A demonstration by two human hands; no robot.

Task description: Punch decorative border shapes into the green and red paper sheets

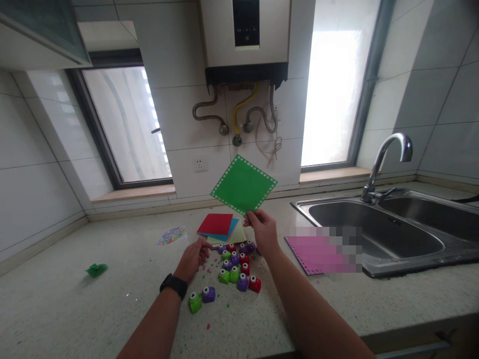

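As your right hand pinches its bottom corner, the green punch-edged square paper rises above, widest left-to-right. Your left hand is loosely open.

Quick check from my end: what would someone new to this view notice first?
Probably the green sheet, bordered with small cut-outs and held up near mid-view by its lower corner in the right hand. Next, the cluster of green, purple and red punches on the counter below it. Then the big water heater on the wall above, between two bright windows.
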